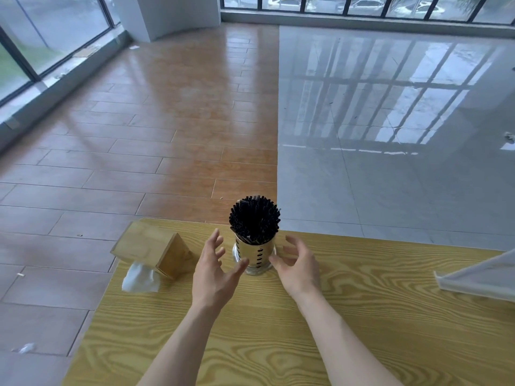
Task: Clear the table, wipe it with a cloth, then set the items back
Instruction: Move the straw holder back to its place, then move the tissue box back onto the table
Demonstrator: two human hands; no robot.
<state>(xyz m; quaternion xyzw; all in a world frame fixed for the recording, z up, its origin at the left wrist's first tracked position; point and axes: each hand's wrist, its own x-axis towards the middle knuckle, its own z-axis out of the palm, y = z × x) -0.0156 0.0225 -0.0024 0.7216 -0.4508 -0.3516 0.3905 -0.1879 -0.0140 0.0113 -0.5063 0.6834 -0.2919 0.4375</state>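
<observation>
Perforated metal holder (255, 257) stands upright near far edge of bench (278, 330), packed w/ black chopsticks (254, 220) fanning out above the rim. Left hand (213, 270) and right hand (299, 267) flank it, both spread, fingers curled inward, empty; left thumb looks v. close to the base, contact can't be confirmed.

Handling (judgement): steel wall is rigid, smooth, prob. slippery; a full load of sticks makes it top-heavy and moderately heavy. Sticks are loose, so a tilt could spill them. Best hold: two palms around the mid-to-lower body, below the rim, lift straight up.

Wooden tissue box (156, 250) lies tipped at the far-left corner, white tissue (140, 278) hanging over the edge. Clear acrylic stand (482, 277) at right (partly cropped).
</observation>
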